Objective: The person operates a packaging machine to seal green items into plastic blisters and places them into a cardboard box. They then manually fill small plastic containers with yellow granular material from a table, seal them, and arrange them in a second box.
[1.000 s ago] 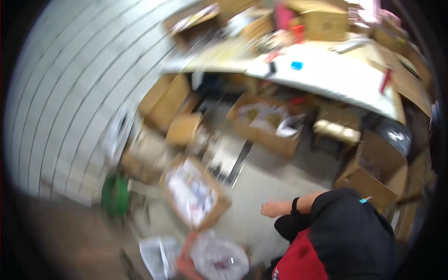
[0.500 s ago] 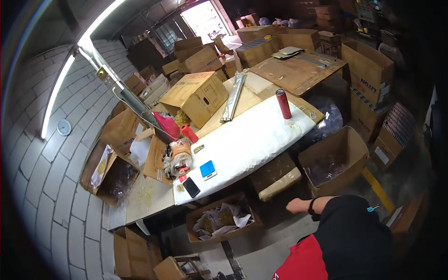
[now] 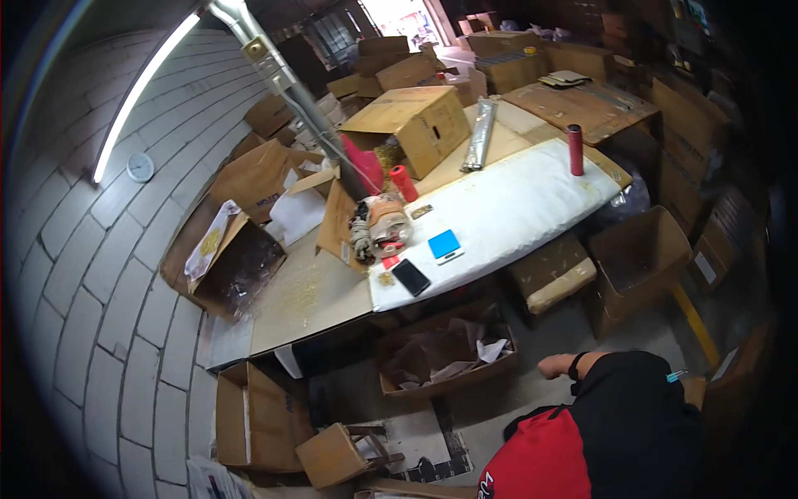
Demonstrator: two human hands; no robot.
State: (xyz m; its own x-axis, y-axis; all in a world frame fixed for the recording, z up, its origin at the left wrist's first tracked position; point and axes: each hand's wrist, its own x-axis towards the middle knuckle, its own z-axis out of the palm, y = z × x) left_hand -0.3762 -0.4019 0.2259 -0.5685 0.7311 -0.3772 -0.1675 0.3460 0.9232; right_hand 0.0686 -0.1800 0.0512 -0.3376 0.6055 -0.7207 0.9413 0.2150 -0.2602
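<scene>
One right hand (image 3: 553, 366) near a lined carton (image 3: 455, 378)

The hand, with black band (image 3: 575, 367) at the wrist, appears just right of the lined carton, which stands below the edge of the white-covered table (image 3: 507, 204). How wide the fingers are, I cannot tell; the left hand is out of view. On the table lies a black phone (image 3: 411, 278).
</scene>
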